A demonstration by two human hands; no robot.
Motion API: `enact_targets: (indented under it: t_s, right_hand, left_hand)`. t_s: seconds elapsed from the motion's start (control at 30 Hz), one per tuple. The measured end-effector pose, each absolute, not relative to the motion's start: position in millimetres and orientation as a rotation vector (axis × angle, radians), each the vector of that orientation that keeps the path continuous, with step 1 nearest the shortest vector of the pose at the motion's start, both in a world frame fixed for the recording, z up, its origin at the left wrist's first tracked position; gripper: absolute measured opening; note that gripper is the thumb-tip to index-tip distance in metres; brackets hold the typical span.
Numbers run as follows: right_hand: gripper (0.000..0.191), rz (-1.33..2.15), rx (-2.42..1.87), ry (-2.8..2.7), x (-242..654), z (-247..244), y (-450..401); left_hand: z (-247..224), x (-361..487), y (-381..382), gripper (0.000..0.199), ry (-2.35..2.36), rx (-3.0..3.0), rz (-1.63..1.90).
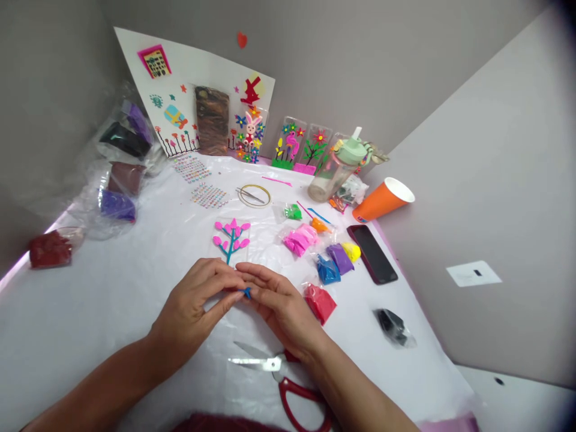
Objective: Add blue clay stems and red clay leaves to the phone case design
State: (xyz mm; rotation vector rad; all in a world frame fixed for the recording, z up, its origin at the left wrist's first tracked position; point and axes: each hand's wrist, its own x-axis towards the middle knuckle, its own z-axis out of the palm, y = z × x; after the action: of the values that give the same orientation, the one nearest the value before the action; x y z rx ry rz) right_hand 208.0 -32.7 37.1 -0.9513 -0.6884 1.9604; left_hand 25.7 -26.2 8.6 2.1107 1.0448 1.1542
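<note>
One blue bit (pixel 247 293) between fingers (pixel 230 302), budded stem (pixel 231 243) pointing away

**No Text Is Reading Clearly**

No word, brand or number is coming through legibly. Beyond the right hand (pixel 281 306) and farther to the right, the orange cup (pixel 378 199) is carrying a small, partly blue mark (pixel 361 218) near its base; it is looking like a printed logo, but its characters are showing too small to make out. Far beyond the left hand (pixel 193 300) and off to its left, a pink-edged panel (pixel 155 62) on the white board (pixel 202 67) is bearing dark marks in rough rows, and these are not resolving into letters or figures.
</note>
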Motion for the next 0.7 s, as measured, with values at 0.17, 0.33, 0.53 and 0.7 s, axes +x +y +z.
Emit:
enact_targets:
  t_s: [0.17,0.33,0.53,0.7]
  right_hand:
    - [0.050,1.973,-0.940,-0.656,206.2,36.4,-32.9]
    - [0.046,1.959,-0.946,-0.656,205.2,34.9,-33.8]
    - [0.043,1.977,-0.959,-0.680,206.8,33.6,-36.7]
    - [0.033,1.812,-1.088,-0.929,209.3,37.6,-36.5]
  left_hand:
    - [6.0,25.8,-25.9,0.019,1.016,2.432,1.144]
    - [10.1,30.5,-28.4,0.022,1.034,2.565,1.154]
    - [8.5,28.8,-29.7,0.018,1.076,2.350,1.075]
    - [12.7,26.3,-32.4,0.010,1.186,1.855,1.091]
